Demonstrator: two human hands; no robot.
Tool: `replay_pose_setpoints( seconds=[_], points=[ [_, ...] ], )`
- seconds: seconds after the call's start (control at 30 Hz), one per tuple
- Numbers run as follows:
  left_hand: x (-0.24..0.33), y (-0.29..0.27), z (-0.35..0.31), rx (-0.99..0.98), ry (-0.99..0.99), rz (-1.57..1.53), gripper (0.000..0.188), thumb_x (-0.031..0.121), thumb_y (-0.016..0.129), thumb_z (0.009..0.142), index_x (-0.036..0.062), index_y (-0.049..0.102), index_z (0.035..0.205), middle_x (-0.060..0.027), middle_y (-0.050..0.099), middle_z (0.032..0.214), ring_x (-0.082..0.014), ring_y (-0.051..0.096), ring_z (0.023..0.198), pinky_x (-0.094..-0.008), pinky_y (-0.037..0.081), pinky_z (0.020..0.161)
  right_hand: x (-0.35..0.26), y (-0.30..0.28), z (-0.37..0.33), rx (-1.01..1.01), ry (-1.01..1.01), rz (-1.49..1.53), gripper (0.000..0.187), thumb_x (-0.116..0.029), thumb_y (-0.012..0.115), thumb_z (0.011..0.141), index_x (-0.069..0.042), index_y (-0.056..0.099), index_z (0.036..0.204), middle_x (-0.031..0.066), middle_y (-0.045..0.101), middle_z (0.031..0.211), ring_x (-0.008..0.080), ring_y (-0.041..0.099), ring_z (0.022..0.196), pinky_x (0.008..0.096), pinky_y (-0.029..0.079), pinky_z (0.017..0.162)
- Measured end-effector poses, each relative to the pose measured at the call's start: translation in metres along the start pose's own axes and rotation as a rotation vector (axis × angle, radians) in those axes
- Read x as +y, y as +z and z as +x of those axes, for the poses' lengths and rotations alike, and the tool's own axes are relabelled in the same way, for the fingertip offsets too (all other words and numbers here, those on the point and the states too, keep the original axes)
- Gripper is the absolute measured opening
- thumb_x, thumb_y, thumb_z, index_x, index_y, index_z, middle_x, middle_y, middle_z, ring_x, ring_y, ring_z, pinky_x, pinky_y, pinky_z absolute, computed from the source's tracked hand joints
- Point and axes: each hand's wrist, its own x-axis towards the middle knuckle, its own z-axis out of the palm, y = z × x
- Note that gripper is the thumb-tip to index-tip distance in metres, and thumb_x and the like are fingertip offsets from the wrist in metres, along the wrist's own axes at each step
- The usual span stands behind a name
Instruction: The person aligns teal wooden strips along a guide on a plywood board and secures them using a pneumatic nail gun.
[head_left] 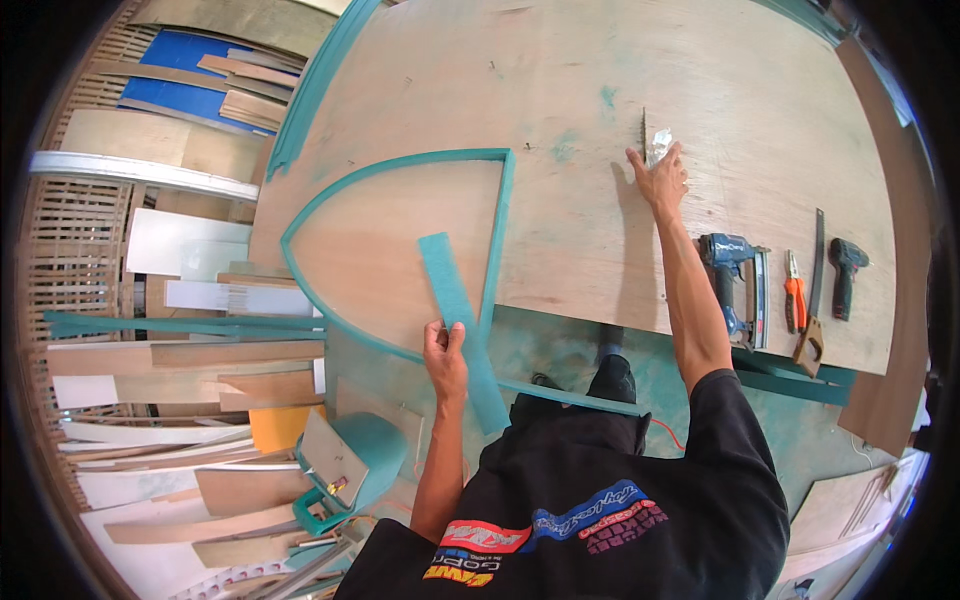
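Observation:
My left hand [445, 350] grips a flat teal wooden strip [452, 280] near its middle, thumb on top, holding it at a slant. Under the strip lies a pointed-arch teal frame [503, 200], partly on the plywood worktable and partly past its near edge. Out over the table, my right hand [660, 180] reaches forward with thumb and fingers apart. Between them and just beyond is a crumpled clear plastic piece [659, 146]; whether the fingers touch it is hard to see. Beside it stands out a thin, dark, narrow blade-like piece [644, 125], its lower end near my thumb.
Right of my right forearm lie a blue nail gun [724, 250], orange-handled pliers [795, 300], a handsaw [814, 290] and a cordless drill [846, 275]. Nails poke from the worktable [740, 80]. Stacked boards [240, 383] line the left; a teal machine [370, 455] stands below.

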Motion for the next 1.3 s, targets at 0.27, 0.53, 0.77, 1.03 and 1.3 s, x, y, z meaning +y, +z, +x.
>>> replay_pose_setpoints(
  seconds=[0.27, 0.53, 0.77, 1.03, 1.3],
  points=[
    [0.053, 0.046, 0.006, -0.206, -0.126, -0.191, 0.026, 0.022, 0.05, 0.103, 0.0043, 0.043, 0.121, -0.0169, 0.066, 0.105, -0.0269, 0.07, 0.079, -0.0398, 0.058, 0.073, 0.045, -0.012, 0.053, -0.261, -0.252, -0.015, 0.057, -0.024, 0.065, 0.086, -0.009, 0.049, 0.138, 0.0216, 0.069, 0.116, 0.0399, 0.066, 0.104, 0.0526, 0.05, 0.087],
    [0.047, 0.009, 0.023, -0.434, -0.252, -0.383, 0.046, 0.046, 0.038, 0.107, 0.0052, 0.05, 0.123, -0.0164, 0.068, 0.105, -0.025, 0.069, 0.081, -0.0398, 0.057, 0.076, -0.028, -0.107, -0.177, -0.888, 0.164, 1.156, 0.041, -0.024, 0.061, 0.101, -0.001, 0.053, 0.134, 0.0057, 0.069, 0.087, 0.0117, 0.065, 0.071, 0.0256, 0.053, 0.063],
    [0.048, -0.015, 0.019, -0.684, -0.24, -0.438, 0.051, 0.05, 0.037, 0.106, 0.0041, 0.053, 0.122, -0.0169, 0.068, 0.106, -0.0237, 0.069, 0.084, -0.0378, 0.057, 0.078, -0.098, -0.148, -0.285, -0.878, 0.13, 1.092, 0.037, -0.027, 0.07, 0.096, -0.004, 0.064, 0.125, -0.0042, 0.059, 0.078, 0.0055, 0.057, 0.066, 0.0232, 0.045, 0.057],
    [0.048, -0.043, 0.014, -0.848, -0.142, -0.559, 0.045, 0.04, 0.043, 0.107, 0.0, 0.056, 0.123, -0.0173, 0.069, 0.107, -0.0213, 0.07, 0.086, -0.0346, 0.057, 0.08, -0.126, -0.181, -0.31, -0.744, -0.096, 1.028, 0.033, -0.032, 0.063, 0.1, -0.001, 0.065, 0.114, 0.004, 0.065, 0.088, 0.0107, 0.059, 0.072, 0.0279, 0.048, 0.064],
    [0.053, -0.055, 0.014, -0.949, -0.171, -0.625, 0.046, 0.04, 0.045, 0.107, -0.0008, 0.056, 0.126, -0.0183, 0.069, 0.11, -0.0235, 0.07, 0.091, -0.0356, 0.057, 0.082, -0.166, -0.212, -0.319, -0.581, -0.37, 0.736, 0.049, -0.043, 0.057, 0.102, 0.001, 0.059, 0.123, 0.0048, 0.064, 0.094, 0.0144, 0.059, 0.089, 0.0317, 0.05, 0.079]
  ],
)
